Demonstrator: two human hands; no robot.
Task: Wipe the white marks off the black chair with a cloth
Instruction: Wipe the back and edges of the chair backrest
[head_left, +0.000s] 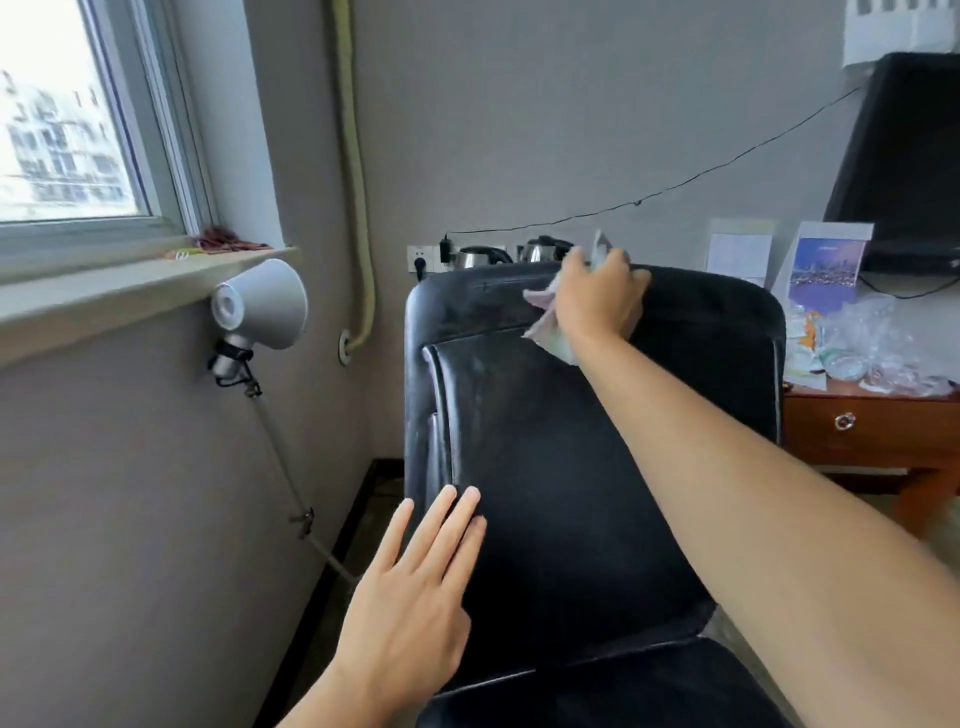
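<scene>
Cloth (543, 317) under right hand (600, 293), atop chair (545, 467) backrest.

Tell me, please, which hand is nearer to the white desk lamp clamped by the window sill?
Left. The left hand lies flat on the chair back, below and right of the lamp; the right hand presses the cloth farther right.

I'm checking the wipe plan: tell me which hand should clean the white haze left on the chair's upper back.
Right. The right hand already grips the cloth at the top of the black chair, next to the haze. The left hand lies lower with straight fingers, holding nothing.
</scene>
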